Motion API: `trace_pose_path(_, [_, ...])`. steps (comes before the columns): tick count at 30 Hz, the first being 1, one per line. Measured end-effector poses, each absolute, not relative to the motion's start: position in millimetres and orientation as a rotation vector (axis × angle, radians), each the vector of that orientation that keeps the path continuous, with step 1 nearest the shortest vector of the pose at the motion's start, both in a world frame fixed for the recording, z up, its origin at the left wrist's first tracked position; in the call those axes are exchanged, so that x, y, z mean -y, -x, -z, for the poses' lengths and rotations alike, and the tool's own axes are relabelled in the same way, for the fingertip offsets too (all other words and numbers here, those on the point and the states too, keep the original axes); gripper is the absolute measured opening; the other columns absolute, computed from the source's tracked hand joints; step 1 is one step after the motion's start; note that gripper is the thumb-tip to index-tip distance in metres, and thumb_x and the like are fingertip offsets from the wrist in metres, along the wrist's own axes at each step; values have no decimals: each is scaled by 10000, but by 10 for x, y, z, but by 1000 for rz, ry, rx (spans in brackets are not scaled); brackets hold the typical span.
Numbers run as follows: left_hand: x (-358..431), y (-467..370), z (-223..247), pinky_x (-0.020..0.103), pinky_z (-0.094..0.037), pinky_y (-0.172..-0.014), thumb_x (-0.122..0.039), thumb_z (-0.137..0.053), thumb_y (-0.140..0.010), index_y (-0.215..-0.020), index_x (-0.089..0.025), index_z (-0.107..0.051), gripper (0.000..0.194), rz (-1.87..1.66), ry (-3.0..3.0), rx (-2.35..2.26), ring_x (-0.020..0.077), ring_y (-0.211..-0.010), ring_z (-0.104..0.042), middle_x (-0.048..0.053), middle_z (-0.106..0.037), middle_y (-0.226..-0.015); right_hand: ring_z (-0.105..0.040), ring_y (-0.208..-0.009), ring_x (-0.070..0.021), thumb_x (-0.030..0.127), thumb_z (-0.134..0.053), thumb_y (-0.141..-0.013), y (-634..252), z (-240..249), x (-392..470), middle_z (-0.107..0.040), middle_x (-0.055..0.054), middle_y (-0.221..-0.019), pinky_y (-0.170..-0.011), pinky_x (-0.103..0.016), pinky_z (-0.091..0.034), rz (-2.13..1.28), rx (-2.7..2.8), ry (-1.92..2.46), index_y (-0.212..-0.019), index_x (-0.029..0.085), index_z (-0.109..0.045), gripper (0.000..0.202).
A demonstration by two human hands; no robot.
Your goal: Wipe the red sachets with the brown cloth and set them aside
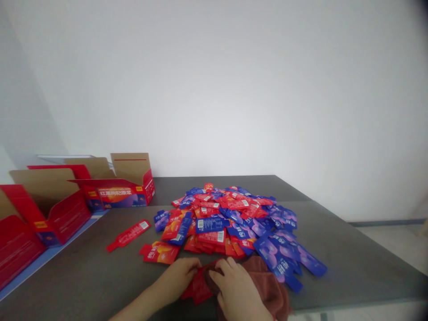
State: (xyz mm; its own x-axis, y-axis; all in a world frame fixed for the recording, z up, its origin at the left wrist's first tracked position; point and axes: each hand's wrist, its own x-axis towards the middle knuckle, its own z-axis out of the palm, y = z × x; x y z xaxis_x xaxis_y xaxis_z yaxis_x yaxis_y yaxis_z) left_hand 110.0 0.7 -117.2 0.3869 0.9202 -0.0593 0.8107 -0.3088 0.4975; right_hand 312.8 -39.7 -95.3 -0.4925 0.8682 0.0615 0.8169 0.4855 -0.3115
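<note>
Near the front of the dark table, my left hand [180,277] is closed on the edge of a red sachet [201,287]. My right hand [238,285] grips a brown cloth [267,283], a fold of it pressed against that sachet. The rest of the cloth lies bunched on the table to the right of the hand. Just beyond both hands spreads a heap of red sachets [210,236] and blue sachets [274,258], some lying across others. A red sachet with orange print [160,253] lies beyond my left hand.
On the left stand open cardboard boxes, one red and purple box [123,196] at the back and a red box [67,216] nearer. A single red sachet [129,235] lies apart between boxes and heap. The table's [351,263] right edge slants toward the front.
</note>
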Motion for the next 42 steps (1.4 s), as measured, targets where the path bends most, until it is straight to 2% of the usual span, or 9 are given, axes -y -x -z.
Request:
trace_pose_path(5, [11, -968, 1084, 283, -488, -857, -106, -538, -795, -1034, -213, -654, 286, -426, -2235, -1527, 195, -972, -644, 23, -695, -1040, -530, -1092, -271, 81, -507, -854, -3133, 972, 326, -636, -58, -1138, -911, -416, -429, -204, 2526, 1526, -1069, 230, -701, 326])
trace_pose_path(10, [312, -666, 1213, 321, -530, -854, -171, -441, -930, -1020, -236, -634, 223, -592, -2479, -1559, 209, -957, -660, 47, -686, -1038, -529, -1107, -291, 105, -445, -935, -3143, 966, 327, -629, -102, -1158, -891, -436, -437, -156, 2640, 1672, -1084, 195, -703, 312])
trace_pose_path(14, [533, -563, 1421, 288, -538, -933, -120, -499, -885, -1220, -298, -571, 386, -715, -2825, -1384, 184, -1028, -675, 4, -704, -1153, -524, -1107, -300, 91, -438, -936, -2969, 889, 318, -626, -133, -1151, -891, -448, -434, -63, 2726, 1657, -1125, 155, -693, 324])
trace_pose_path(21, [557, -685, 1364, 342, -507, -1020, -43, -435, -801, -1333, -223, -446, 561, -730, -2923, -1449, 195, -1005, -689, 36, -730, -1103, -540, -995, -291, 106, -489, -906, -2415, 970, 347, -646, -162, -1078, -822, -459, -460, 63, 2800, 1355, -1186, 83, -655, 327])
trace_pose_path(24, [553, -684, 1360, 388, -485, -1045, -19, -405, -786, -1352, -214, -403, 598, -667, -2933, -1410, 182, -970, -697, 37, -727, -1094, -543, -983, -267, 137, -482, -942, -2443, 1043, 375, -660, -130, -1058, -808, -430, -468, 99, 2823, 1229, -1221, 107, -638, 322])
trace_pose_path(28, [580, -660, 1394, 428, -459, -1063, -14, -384, -809, -1352, -219, -409, 581, -627, -2904, -1435, 183, -990, -690, 38, -721, -1082, -538, -988, -247, 194, -533, -946, -2826, 1080, 371, -669, -80, -996, -771, -385, -460, 121, 2885, 1073, -1001, 194, -727, 201])
trace_pose_path(31, [582, -683, 1383, 437, -427, -1090, -27, -397, -818, -1320, -220, -455, 541, -605, -2871, -1429, 175, -968, -688, 38, -718, -1063, -538, -999, -258, 162, -559, -919, -3100, 1046, 338, -664, -72, -1020, -779, -391, -449, 120, 2867, 1211, -967, 219, -735, 192])
trace_pose_path(36, [521, -886, 1266, 509, -382, -1117, -177, -584, -842, -1304, -184, -550, 463, -363, -2846, -1507, 206, -891, -679, 56, -718, -962, -545, -1007, -271, 78, -496, -915, -3041, 1006, 302, -648, -124, -1065, -813, -420, -440, 173, 2750, 1526, -1082, 148, -707, 278])
trace_pose_path(42, [460, -1070, 1213, 543, -373, -1106, -412, -712, -839, -1127, -157, -686, 386, -129, -2899, -1584, 240, -877, -648, 59, -707, -884, -545, -953, -263, 123, -520, -915, -2943, 1269, 365, -647, -127, -1060, -747, -404, -446, 289, 2742, 1309, -1138, 133, -670, 269])
